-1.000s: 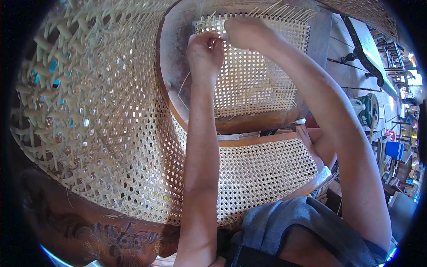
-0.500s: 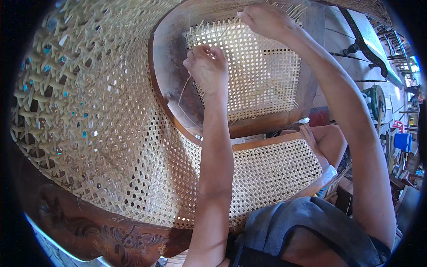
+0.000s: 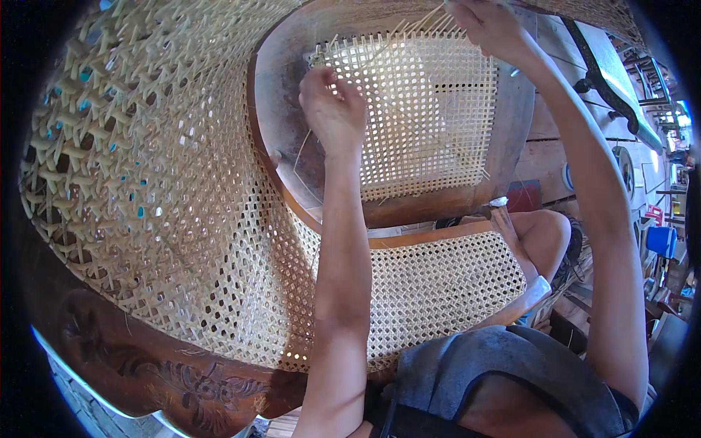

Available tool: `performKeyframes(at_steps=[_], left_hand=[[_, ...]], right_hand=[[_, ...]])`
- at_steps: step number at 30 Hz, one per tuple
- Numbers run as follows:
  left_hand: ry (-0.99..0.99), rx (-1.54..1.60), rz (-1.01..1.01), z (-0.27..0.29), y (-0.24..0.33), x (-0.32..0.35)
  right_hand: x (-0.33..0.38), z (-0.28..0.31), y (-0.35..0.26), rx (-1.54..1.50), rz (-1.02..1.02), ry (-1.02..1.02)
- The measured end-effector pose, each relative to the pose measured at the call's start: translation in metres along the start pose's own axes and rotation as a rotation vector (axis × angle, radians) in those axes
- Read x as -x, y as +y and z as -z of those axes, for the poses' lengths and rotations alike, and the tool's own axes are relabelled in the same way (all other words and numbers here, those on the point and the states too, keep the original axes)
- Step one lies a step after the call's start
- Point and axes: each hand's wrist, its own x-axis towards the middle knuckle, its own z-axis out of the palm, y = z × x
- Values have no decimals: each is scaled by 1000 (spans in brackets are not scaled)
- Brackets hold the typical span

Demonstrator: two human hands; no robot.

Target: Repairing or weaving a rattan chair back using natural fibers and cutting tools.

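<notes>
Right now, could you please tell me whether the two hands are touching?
No, part of the woven panel shows between the left hand and the right hand.

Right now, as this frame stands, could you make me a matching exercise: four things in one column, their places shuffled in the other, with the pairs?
Column one
1. Left hand
2. Right hand
3. Blue container
4. Carved brown wood

Column two
A. Far right of the picture, in the background
B. Lower left of the picture
C. By the upper left corner of the square cane panel
D. At the picture's top edge, right of centre

Pairs: 1-C, 2-D, 3-A, 4-B
</notes>
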Motion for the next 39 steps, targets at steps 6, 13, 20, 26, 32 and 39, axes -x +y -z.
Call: performKeyframes(at_steps=[6,13,20,26,32,39], left_hand=[[-192,-49,-331,-15,15,-11],[-149,1086,584,8,18,-13],[-218,851,519,15,-2,-12],[-145,508,359,7,-13,-12],[-123,354,417,8,-2,-11],[-251,394,367,8,-9,-17]], right_hand=[[6,43,-81,-529,-567,-705],[15,9,-96,-89,-178,-680],[-21,-23,-132,188,-85,-689],[-26,-36,-142,248,61,-611],[-30,-49,-128,227,96,-588],[-67,-40,-121,8,-57,-917]])
